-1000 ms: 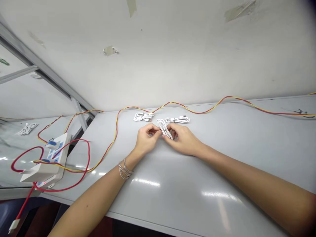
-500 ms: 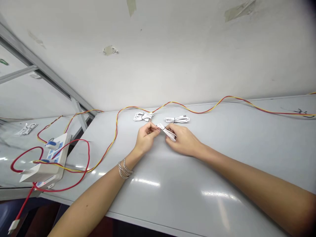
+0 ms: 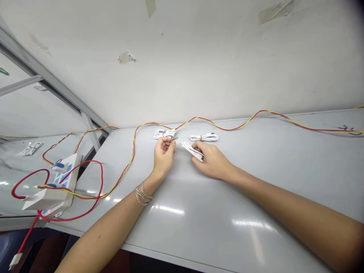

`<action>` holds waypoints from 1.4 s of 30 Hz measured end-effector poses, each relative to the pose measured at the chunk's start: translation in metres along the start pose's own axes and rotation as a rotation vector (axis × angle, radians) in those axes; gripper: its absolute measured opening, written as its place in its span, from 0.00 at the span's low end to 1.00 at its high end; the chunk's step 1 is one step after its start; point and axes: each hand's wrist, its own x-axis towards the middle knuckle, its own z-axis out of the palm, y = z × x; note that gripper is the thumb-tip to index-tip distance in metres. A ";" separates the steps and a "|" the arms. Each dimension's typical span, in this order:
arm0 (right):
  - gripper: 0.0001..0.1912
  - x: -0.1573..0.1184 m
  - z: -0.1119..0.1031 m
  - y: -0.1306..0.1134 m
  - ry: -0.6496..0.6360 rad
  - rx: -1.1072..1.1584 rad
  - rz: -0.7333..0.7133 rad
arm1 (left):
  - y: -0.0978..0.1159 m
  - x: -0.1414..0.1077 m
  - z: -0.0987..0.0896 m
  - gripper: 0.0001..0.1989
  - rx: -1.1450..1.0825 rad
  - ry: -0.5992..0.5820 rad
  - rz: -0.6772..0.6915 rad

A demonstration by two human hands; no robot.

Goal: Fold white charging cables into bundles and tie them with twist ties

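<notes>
My left hand [image 3: 164, 154] is raised near the far side of the grey table [image 3: 227, 227], its fingertips pinching a thin black twist tie [image 3: 173, 139]. My right hand [image 3: 212, 161] grips a folded white cable bundle [image 3: 192, 149], whose loops stick out to the left of my fingers. Just beyond my left hand lies a white cable bundle [image 3: 165, 134] tied with a dark tie, almost touching my fingers. Another tied white cable bundle [image 3: 204, 138] lies beyond my right hand, apart from it.
A twisted red-and-yellow wire [image 3: 216, 125] snakes along the table's far edge. At the left stand a white power strip [image 3: 64, 178] with blue plugs, a white charger, and a looped red cable [image 3: 85, 163]. A further white cable bundle [image 3: 30, 149] lies on a neighbouring table.
My hands have moved apart. The left has drawn the black twist tie off the white bundle and moved left with it, and the bundle in my right hand now lies flatter.
</notes>
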 end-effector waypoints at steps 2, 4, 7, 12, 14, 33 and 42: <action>0.06 0.000 -0.001 0.000 0.005 0.014 0.008 | 0.001 0.000 0.001 0.09 0.020 0.001 0.002; 0.05 0.000 -0.002 -0.001 0.004 0.018 0.006 | 0.003 -0.001 0.001 0.10 0.031 -0.011 0.002; 0.05 0.000 -0.002 0.000 -0.004 0.025 -0.006 | 0.003 -0.002 0.000 0.12 0.049 -0.022 -0.005; 0.03 0.000 -0.001 0.001 0.004 0.036 -0.030 | 0.003 -0.003 0.000 0.13 0.099 -0.137 0.036; 0.04 0.001 -0.001 0.002 0.009 0.040 -0.035 | 0.004 -0.005 0.000 0.15 0.122 -0.236 0.058; 0.10 0.001 0.001 0.001 0.013 0.060 -0.095 | 0.004 -0.007 0.004 0.22 -0.124 -0.250 -0.033; 0.10 0.002 0.001 0.004 0.047 0.100 -0.112 | 0.009 -0.007 0.000 0.24 -0.144 -0.361 -0.043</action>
